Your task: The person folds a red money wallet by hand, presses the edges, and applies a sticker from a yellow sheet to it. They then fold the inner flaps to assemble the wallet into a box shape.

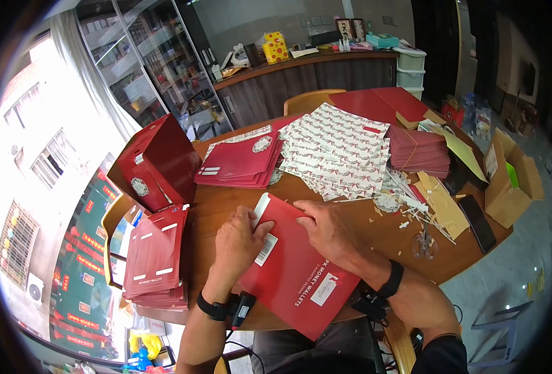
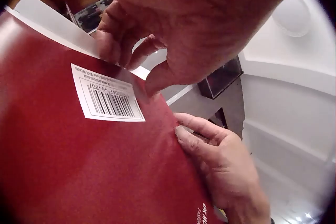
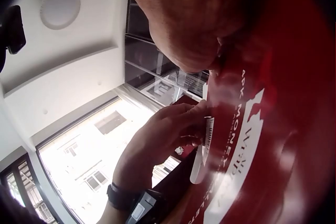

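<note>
A flat red cardboard packet (image 1: pixel 291 252) printed "MONEY WALLETS" slants over the table's near edge, its lower end above the lap. It carries a white barcode label (image 2: pixel 107 95) and a white flap (image 2: pixel 52 27) along its upper left edge. At that edge the left hand (image 1: pixel 233 242) pinches the card beside the flap, with thumb and fingertips close to the barcode. Across from it, the right hand (image 1: pixel 331 235) grips the packet's right edge, thumb on the printed face and fingers partly hidden behind. In the right wrist view, the packet's face (image 3: pixel 283 129) bends slightly.
A stack of similar red packets (image 1: pixel 154 249) lies left, before a large red box (image 1: pixel 157 159). Farther back are red folders (image 1: pixel 235 165), patterned sheets (image 1: pixel 335 146) and a banded red bundle (image 1: pixel 419 153). Paper scraps (image 1: pixel 435 218), a phone (image 1: pixel 477 224) and an open carton (image 1: pixel 507 193) are right.
</note>
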`<control>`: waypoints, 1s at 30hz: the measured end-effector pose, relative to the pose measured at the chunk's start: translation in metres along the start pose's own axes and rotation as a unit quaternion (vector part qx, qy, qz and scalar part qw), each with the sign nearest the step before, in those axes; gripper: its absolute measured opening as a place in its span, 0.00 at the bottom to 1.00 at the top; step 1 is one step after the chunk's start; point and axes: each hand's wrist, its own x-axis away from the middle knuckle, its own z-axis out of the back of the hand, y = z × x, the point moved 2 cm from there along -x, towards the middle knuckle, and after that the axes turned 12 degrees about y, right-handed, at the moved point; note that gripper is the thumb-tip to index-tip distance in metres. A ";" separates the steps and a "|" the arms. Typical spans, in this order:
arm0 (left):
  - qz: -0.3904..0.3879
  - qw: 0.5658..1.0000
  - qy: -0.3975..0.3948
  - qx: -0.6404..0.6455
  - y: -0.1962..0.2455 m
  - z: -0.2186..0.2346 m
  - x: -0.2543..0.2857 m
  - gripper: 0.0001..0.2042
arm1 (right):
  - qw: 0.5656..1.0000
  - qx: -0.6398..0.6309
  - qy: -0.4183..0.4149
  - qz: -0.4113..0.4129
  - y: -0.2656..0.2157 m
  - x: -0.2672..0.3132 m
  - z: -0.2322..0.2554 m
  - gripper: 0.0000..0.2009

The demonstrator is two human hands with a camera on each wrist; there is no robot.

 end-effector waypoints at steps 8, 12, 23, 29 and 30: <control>0.045 0.995 -0.082 0.042 0.004 0.003 -0.004 0.17 | 1.000 0.006 0.000 0.004 -0.004 0.000 0.002 0.16; -0.014 1.000 0.009 0.025 0.008 0.006 -0.003 0.18 | 1.000 -0.006 0.014 0.008 -0.006 0.000 0.004 0.16; 0.019 1.000 0.005 0.018 -0.004 0.021 0.012 0.12 | 0.999 -0.022 0.028 -0.001 -0.002 -0.002 -0.001 0.15; -0.008 1.000 -0.009 0.028 -0.026 0.015 0.015 0.06 | 0.999 -0.034 0.034 -0.011 -0.002 -0.002 -0.001 0.14; -0.017 0.999 -0.009 0.036 -0.028 0.014 0.014 0.05 | 0.999 -0.028 0.028 -0.015 -0.004 -0.002 0.001 0.14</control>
